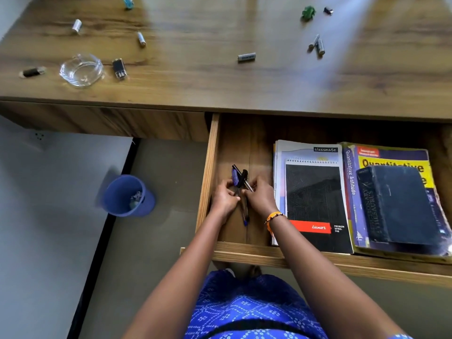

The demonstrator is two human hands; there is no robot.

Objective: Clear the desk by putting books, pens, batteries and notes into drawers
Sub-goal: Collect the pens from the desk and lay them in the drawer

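Both hands, left hand [225, 197] and right hand [258, 195], pinch a bundle of pens [241, 185] low inside the open drawer [209, 182], centre frame; books already stowed. Likely next: collecting batteries [246, 57] scattered on the table [195, 77].

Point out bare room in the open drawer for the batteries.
Bare drawer floor runs behind both hands, between the left wall and the notebooks. The left hand and right hand crowd the pens; books fill the right side.

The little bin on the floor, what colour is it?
The bin is blue, seen clearly in the head view.
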